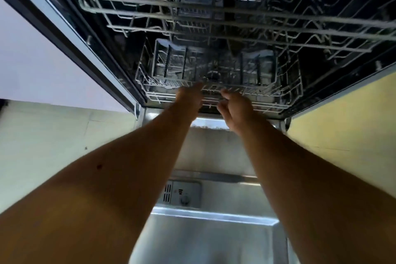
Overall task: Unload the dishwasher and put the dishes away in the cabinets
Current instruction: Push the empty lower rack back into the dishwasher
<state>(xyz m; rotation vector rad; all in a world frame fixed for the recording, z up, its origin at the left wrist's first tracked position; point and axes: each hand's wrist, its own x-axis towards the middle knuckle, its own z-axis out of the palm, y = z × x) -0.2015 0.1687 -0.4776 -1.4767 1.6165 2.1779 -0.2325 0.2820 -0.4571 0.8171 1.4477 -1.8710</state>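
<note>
Lower rack (220, 90) front rail under both hands, left hand (189, 97) touching, right hand (235, 106) curled

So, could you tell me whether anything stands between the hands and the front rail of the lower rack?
Nothing visible does. The left hand and right hand are both already at the front rail of the lower rack, reaching over the open door. The upper rack sits above, clear of them.

The upper rack (235, 13) runs off the top and right edges; the left hand (189, 97) fingertips blur against the lower rack (222, 92) front rail, so any grip is unclear; the dark tub's depths stay unreadable.
</note>
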